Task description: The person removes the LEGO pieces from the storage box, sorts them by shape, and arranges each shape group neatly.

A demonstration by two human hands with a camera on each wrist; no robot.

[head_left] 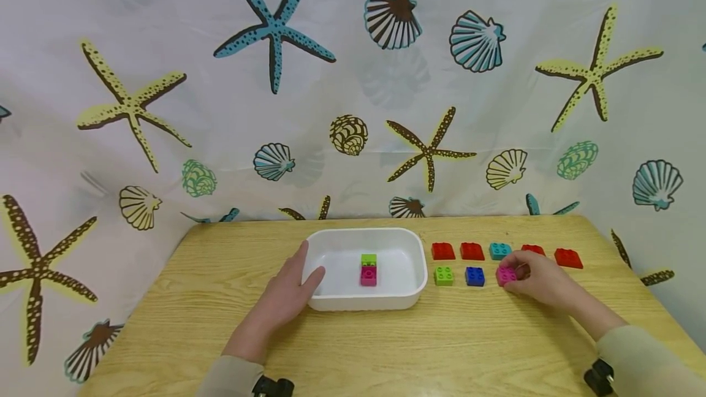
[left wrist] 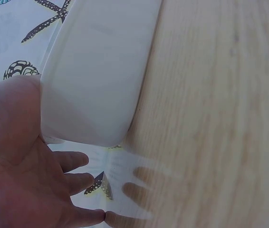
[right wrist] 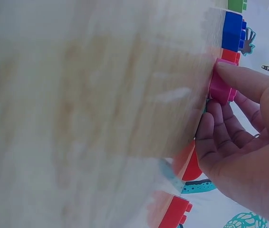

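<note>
My right hand (head_left: 543,277) pinches a pink toy building brick (head_left: 506,276) between thumb and fingers, at the right end of the front row of bricks. In the right wrist view, the thumb lies against one side of this pink brick (right wrist: 222,81), with the other fingers bent below it. My left hand (head_left: 289,290) rests at the left end of a white plastic tray (head_left: 364,303), its thumb over the rim. Seen from the left wrist, its other fingers (left wrist: 80,183) stretch out loosely past the tray's end. Inside the tray lie a green brick (head_left: 369,260) and a magenta brick (head_left: 368,277), end to end.
Beside the pink brick sit a blue brick (head_left: 475,276) and a lime green brick (head_left: 444,275). Behind them runs a row with several red bricks (head_left: 443,251) and a teal brick (head_left: 500,251). A curtain printed with starfish and shells (head_left: 353,78) hangs behind the wooden table (head_left: 386,354).
</note>
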